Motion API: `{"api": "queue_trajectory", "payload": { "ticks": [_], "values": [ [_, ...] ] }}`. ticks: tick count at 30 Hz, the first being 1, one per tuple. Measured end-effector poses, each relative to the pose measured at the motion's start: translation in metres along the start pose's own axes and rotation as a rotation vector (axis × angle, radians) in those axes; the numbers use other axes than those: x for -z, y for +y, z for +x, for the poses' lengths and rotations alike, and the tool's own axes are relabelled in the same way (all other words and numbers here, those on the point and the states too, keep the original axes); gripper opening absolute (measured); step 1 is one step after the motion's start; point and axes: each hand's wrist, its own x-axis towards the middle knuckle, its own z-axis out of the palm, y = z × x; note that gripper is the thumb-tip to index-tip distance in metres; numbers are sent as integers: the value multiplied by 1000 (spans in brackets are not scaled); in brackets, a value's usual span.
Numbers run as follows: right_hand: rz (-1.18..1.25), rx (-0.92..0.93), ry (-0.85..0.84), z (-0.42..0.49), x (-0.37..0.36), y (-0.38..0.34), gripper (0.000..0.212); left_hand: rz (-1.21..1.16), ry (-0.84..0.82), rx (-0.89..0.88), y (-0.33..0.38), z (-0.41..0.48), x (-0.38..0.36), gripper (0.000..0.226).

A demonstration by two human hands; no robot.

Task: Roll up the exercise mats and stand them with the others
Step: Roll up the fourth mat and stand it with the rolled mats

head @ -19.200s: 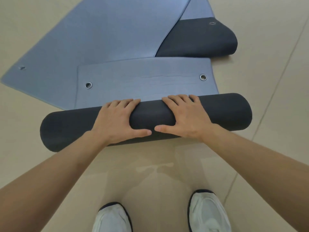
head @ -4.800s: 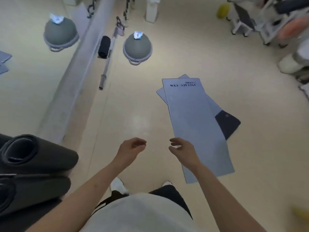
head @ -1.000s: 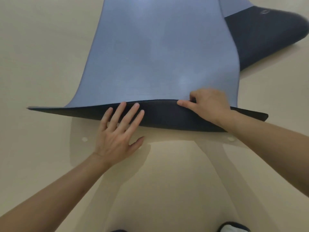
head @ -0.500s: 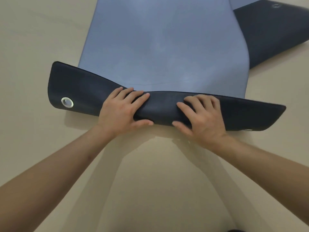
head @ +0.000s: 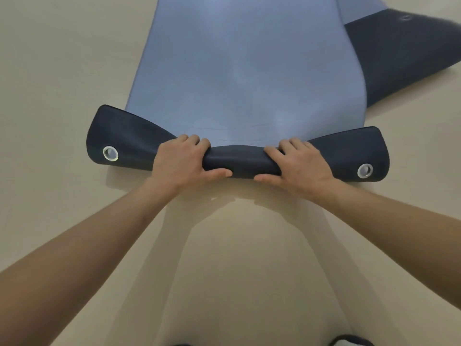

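A blue exercise mat (head: 244, 71) with a dark underside lies flat on the floor, stretching away from me. Its near end is folded over into a short dark roll (head: 240, 159), flaring at both corners where metal eyelets show. My left hand (head: 184, 163) grips the roll left of centre, fingers curled over the top and thumb under the near side. My right hand (head: 299, 166) grips it right of centre in the same way. A second mat (head: 399, 53) lies under the first at the upper right, its dark corner turned up.
Beige floor (head: 62, 71) surrounds the mats on all sides. The tips of my shoes (head: 349, 340) show at the bottom edge.
The near edge of the mat was lifted, then folded over. Both hands have closed round it and the fold has tightened into a small roll at the centre.
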Motion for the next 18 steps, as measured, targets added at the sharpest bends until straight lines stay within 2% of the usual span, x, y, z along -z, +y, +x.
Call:
{"api": "queue_trajectory", "payload": {
  "ticks": [3,8,14,18],
  "values": [
    [48,-13,-4,-6,12,-5,80,3,-42,13,2,-9,6,89],
    [115,-33,-150,-40,46,-5,85,-70,-83,36,25,-43,33,89],
    [280,-29,-437,-109,81,-15,80,-112,-304,11,71,-110,63,91],
    [452,-39,-659,-143,77,-26,75,-252,-520,5,91,-143,68,87]
  ]
}}
